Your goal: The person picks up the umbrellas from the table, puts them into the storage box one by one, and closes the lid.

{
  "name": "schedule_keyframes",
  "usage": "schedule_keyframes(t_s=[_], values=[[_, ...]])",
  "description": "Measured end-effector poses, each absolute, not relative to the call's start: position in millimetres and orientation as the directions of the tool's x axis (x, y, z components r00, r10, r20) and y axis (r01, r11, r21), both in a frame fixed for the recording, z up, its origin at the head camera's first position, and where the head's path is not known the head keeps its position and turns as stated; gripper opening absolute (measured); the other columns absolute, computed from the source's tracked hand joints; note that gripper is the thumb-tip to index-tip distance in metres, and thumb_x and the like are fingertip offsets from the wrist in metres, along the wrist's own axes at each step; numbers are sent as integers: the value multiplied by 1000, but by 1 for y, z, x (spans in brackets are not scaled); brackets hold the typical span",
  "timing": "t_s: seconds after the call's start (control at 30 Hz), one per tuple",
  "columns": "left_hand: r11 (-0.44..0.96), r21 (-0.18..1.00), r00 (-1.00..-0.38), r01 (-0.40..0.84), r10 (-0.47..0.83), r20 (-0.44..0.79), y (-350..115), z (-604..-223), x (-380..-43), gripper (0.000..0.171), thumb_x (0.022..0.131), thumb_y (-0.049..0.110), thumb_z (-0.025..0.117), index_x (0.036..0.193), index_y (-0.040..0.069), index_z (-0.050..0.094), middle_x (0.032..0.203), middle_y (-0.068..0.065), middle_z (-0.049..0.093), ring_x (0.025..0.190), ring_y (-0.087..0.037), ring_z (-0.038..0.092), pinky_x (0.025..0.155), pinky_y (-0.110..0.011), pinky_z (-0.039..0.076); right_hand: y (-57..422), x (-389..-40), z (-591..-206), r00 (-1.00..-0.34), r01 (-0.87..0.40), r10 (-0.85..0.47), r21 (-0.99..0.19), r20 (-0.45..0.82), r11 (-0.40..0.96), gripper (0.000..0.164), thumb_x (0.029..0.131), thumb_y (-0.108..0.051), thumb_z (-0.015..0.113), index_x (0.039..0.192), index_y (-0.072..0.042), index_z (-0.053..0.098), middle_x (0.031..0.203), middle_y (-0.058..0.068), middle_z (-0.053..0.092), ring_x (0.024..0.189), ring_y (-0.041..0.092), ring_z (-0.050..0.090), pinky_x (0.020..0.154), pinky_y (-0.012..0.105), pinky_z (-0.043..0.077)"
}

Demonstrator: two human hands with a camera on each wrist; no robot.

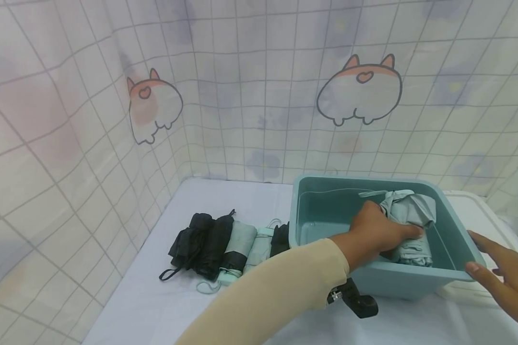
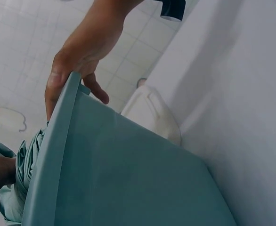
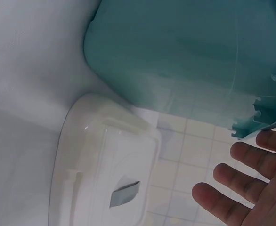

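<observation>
A folded light green umbrella (image 1: 407, 211), its cloth loosely bunched, stands inside the teal plastic bin (image 1: 397, 282) near the right end. My left hand (image 1: 382, 230) reaches over the front rim and grips it, thumb across the near side; some fingers are hidden. At the bin's right front corner, my right hand (image 1: 507, 278) touches the rim with thumb and fingertips. In the right wrist view its fingers (image 3: 244, 188) are straight and spread. The left wrist view shows the bin's outer wall (image 2: 119, 165) with the bunched green cloth (image 2: 27, 165) just inside.
Left of the bin lie several folded umbrellas side by side: black ones (image 1: 216, 244) and light green ones (image 1: 240, 237), some with wrist loops. A white plastic box (image 3: 109, 165) with a grey latch sits right of the bin. A grid-patterned curtain (image 1: 263, 96) hangs behind.
</observation>
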State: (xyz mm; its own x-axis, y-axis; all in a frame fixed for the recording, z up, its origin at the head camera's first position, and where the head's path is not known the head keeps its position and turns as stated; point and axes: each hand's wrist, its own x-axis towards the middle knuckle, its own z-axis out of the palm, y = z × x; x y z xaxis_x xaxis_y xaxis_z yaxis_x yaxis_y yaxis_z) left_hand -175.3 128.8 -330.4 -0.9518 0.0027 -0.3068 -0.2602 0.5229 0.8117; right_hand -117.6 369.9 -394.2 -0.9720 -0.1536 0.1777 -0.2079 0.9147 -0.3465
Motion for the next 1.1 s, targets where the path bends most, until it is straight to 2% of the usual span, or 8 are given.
schedule_keyframes(t_s=[0.83, 1.1], values=[[586, 742, -931, -326, -61, -361, 145, -336, -178, 81, 65, 50, 96, 127, 21, 53, 100, 6, 55, 83, -13, 50, 73, -30, 51, 369, -117, -391, -981, -182, -149, -341, 121, 922, 79, 107, -37, 51, 155, 13, 13, 137, 49, 35, 121, 71, 33, 79, 78, 46], [572, 756, -932, -319, -46, -359, 144, -334, -177, 76, 68, 46, 96, 125, 20, 54, 101, 6, 56, 84, -12, 50, 73, -29, 50, 368, -116, -390, -976, -195, -150, -341, 155, 920, 76, 107, -34, 52, 154, 14, 15, 137, 49, 36, 121, 70, 34, 79, 78, 45]])
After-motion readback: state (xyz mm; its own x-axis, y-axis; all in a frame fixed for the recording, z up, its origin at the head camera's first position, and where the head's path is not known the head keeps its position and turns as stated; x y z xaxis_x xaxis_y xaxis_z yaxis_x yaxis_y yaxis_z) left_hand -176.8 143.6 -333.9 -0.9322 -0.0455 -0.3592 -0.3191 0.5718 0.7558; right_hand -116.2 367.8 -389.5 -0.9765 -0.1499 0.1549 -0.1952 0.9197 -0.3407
